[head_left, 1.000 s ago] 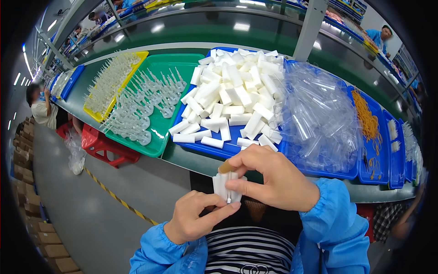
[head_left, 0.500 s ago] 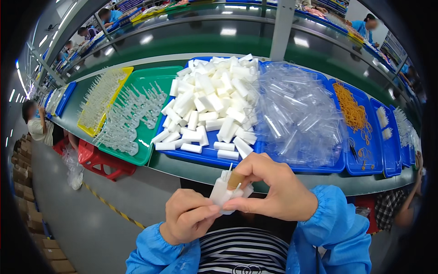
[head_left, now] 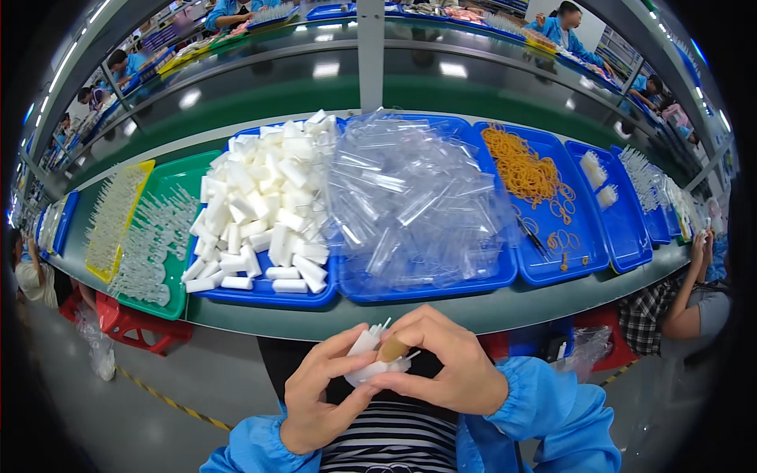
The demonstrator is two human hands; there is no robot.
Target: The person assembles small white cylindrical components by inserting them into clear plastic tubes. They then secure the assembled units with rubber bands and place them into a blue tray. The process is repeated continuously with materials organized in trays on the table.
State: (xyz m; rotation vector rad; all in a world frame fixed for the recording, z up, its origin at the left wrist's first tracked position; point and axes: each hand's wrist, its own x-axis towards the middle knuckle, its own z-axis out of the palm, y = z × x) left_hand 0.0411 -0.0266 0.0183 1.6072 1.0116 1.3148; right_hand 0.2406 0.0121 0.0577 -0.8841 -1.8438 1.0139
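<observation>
Close to my body, in front of the table edge, both hands hold a white foam block with thin clear stems [head_left: 363, 344]. My left hand [head_left: 315, 394] is closed around its left side, thumb below and fingers along the top. From the other side my right hand [head_left: 453, 366] pinches it between thumb and index finger. A tan finger cover [head_left: 392, 348] sits on that index finger. The stems poke up past the fingertips. My fingers hide much of the lower part.
Across the green table [head_left: 260, 322] stand trays of white foam blocks [head_left: 264, 201], clear plastic sleeves [head_left: 418, 205] and orange rubber bands [head_left: 522, 165]. A green tray [head_left: 180, 296] and a yellow tray [head_left: 105, 272] hold clear stemmed parts. A red stool [head_left: 138, 325] and co-workers are around.
My view has swung to the right, so the trays sit farther left. My left fingers now reach higher around the foam block; the right hand keeps its pinch.
</observation>
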